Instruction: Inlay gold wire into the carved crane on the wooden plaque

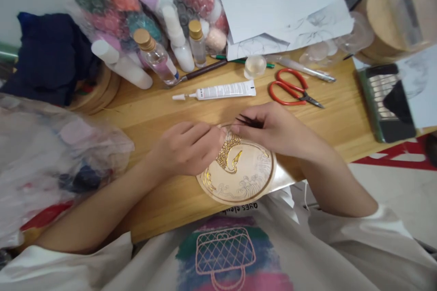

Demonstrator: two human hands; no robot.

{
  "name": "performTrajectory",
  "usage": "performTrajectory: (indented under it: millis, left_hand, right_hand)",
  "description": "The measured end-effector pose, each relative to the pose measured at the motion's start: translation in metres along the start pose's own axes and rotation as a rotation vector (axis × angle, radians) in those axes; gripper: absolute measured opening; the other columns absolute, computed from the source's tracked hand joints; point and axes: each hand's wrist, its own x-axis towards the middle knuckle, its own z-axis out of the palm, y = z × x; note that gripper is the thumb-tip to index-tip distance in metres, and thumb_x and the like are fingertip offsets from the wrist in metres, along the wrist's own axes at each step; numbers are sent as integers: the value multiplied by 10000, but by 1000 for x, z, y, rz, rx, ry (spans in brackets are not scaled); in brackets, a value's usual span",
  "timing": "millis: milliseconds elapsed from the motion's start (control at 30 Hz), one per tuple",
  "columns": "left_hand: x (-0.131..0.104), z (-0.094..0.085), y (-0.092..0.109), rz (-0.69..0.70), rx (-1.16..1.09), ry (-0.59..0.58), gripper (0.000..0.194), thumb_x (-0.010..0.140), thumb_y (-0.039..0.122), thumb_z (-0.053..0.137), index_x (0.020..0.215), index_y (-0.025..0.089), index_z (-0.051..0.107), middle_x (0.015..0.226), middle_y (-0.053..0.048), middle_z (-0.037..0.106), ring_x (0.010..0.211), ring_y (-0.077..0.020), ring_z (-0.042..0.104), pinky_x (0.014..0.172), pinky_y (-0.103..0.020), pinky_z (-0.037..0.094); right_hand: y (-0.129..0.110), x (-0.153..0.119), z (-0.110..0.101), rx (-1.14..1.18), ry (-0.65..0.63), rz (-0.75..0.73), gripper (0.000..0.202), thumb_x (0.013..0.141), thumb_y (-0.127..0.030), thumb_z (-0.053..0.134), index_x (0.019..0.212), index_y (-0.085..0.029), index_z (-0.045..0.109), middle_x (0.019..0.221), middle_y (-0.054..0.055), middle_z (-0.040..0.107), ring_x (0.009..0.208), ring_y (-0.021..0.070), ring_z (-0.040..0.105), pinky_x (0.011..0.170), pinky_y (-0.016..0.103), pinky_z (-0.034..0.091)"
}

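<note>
A round wooden plaque (pixel 246 179) lies near the table's front edge. It carries a bird in raised gold lines (pixel 235 162) and pencil-drawn waves. My left hand (pixel 189 148) rests over its left side with curled fingers, the fingertips pinched together at the upper part of the bird; what they hold is too small to make out. My right hand (pixel 273 127) is closed around dark, pointed tweezers (pixel 251 121), beside the plaque's far edge. Its thumb and index finger meet close to the left fingertips.
Beyond the hands lie a white glue tube (pixel 227 90), red-handled scissors (pixel 293 87) and a small clear pot (pixel 255 66). Bottles (pixel 157 61), bagged materials and papers (pixel 280 4) line the back. A phone (pixel 387 102) sits right, plastic bags (pixel 61 145) left.
</note>
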Motion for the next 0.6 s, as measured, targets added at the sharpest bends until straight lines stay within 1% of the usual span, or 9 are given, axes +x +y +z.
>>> performTrajectory:
  millis: [67, 133, 267, 367, 467, 533, 600]
  left_hand:
    - [0, 2, 0, -2, -4, -3, 44, 898, 85, 631, 906, 119, 659, 822, -17, 717, 687, -129, 639, 532, -262, 468]
    - [1, 3, 0, -2, -12, -18, 49, 904, 88, 627, 915, 122, 660, 821, -13, 725, 673, -126, 642, 515, -259, 466]
    - [2, 3, -1, -26, -34, -78, 92, 913, 72, 601, 932, 129, 671, 835, -23, 737, 665, -133, 650, 503, -268, 483]
    - [2, 1, -2, -97, -73, -154, 139, 927, 54, 563, 957, 130, 676, 847, -36, 741, 698, -153, 661, 544, -283, 517]
    - [1, -1, -1, -175, -151, -205, 164, 957, 72, 525, 990, 134, 673, 859, -41, 735, 755, -160, 669, 622, -277, 542]
    - [0, -1, 1, -226, -201, -208, 172, 974, 90, 508, 1006, 142, 669, 853, -34, 724, 758, -149, 660, 636, -262, 534]
    - [-1, 0, 4, -302, -240, -189, 164, 983, 118, 506, 975, 142, 668, 813, -25, 699, 709, -133, 634, 603, -246, 504]
  right_hand:
    - [6, 6, 0, -46, -42, -35, 246, 842, -229, 656, 613, -174, 585, 546, -52, 490, 547, 78, 415, 492, 222, 297]
    - [11, 9, 1, -82, -56, -49, 196, 832, -204, 668, 643, -171, 624, 562, -43, 539, 566, 89, 450, 506, 229, 309]
    - [11, 10, 1, -120, -43, -55, 176, 802, -140, 682, 638, -172, 628, 566, -41, 571, 563, 92, 471, 521, 243, 316]
    - [9, 9, 0, -153, -48, -54, 195, 789, -107, 682, 624, -175, 604, 554, -47, 555, 554, 88, 463, 528, 252, 312]
    - [7, 9, -1, -195, -56, -44, 222, 801, -121, 685, 622, -184, 571, 556, -49, 541, 552, 89, 448, 533, 262, 307]
    - [7, 9, -1, -232, -60, -44, 234, 805, -127, 686, 620, -188, 555, 569, -48, 540, 555, 90, 434, 538, 268, 304]
    - [6, 9, -1, -267, -65, -36, 238, 808, -132, 684, 619, -188, 552, 580, -44, 542, 562, 92, 428, 544, 272, 303]
